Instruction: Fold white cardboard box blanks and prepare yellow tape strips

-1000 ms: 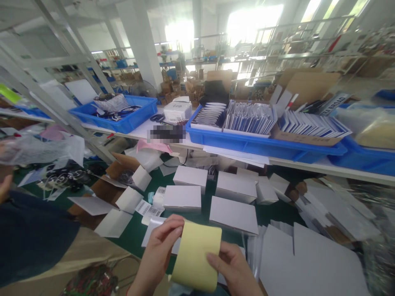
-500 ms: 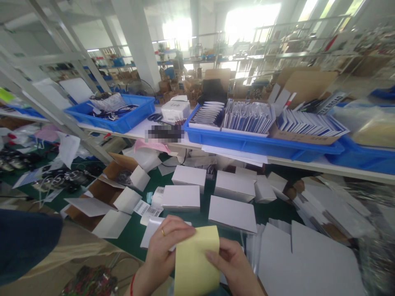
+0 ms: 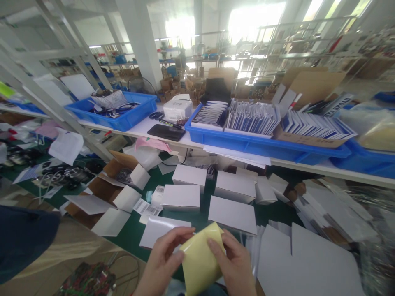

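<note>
A glossy yellow sheet (image 3: 201, 263), bent along its top, is held low in front of me over the table's front edge. My right hand (image 3: 236, 261) pinches its right upper part, thumb on the front face and fingers behind. My left hand (image 3: 166, 257) is closed at the sheet's left edge, its thumb touching the edge and its fingers curled above. Just beyond the left hand lies a white box (image 3: 163, 226). Another closed white box (image 3: 233, 213) rests beyond the right hand.
More closed white boxes (image 3: 181, 196) stand on the green table. Open cardboard boxes (image 3: 101, 201) are at left, with barcode labels (image 3: 148, 209) alongside. Flat white cartons (image 3: 308, 263) lie at right. The shelf above holds blue trays (image 3: 265, 146) and a black phone (image 3: 166, 132). Another person's sleeve (image 3: 26, 240) shows at left.
The yellow sheet has tilted and its top has bent. My left fingers have slid off its top to the left edge. The right hand has risen slightly along it.
</note>
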`<state>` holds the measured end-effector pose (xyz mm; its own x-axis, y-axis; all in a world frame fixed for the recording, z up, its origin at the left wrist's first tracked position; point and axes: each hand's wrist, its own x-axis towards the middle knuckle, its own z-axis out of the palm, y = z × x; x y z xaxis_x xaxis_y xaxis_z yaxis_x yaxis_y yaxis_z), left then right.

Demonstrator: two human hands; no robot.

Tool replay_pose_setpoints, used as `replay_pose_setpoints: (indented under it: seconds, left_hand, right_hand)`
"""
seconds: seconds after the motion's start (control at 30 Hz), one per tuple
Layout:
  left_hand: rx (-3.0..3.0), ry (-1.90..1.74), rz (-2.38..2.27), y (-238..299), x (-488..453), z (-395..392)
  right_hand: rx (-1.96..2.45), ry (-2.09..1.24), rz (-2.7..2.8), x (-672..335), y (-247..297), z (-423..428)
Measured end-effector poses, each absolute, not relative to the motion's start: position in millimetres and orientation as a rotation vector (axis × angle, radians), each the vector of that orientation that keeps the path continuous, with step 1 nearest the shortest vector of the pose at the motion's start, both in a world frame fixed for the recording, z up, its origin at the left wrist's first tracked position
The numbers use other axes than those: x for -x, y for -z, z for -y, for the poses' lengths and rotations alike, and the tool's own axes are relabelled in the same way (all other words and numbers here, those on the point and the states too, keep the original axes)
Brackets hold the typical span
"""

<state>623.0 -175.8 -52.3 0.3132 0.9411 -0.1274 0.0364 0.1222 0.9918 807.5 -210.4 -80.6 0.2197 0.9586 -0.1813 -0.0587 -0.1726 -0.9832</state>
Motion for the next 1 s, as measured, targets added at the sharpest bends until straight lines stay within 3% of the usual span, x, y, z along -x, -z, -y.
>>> replay_pose_setpoints:
  seconds: [0.27, 0.4, 0.57, 1.0]
  left_hand:
    - [-1.277, -0.823, -1.349, 48, -635, 184]
    - [-1.31, -0.793, -1.343, 39, -634, 183]
    - [-1.25, -0.766, -1.319, 36, -633, 182]
    - [-0.987, -0.72, -1.3, 37, -644, 188]
  right_hand:
    - [1.405, -0.874, 1.195, -819, 81, 205]
    - [1.281, -1.131, 1.255, -824, 84, 205]
    - [1.343, -1.405, 0.943, -818, 74, 208]
    - [1.209, -1.586, 0.668, -810, 58, 214]
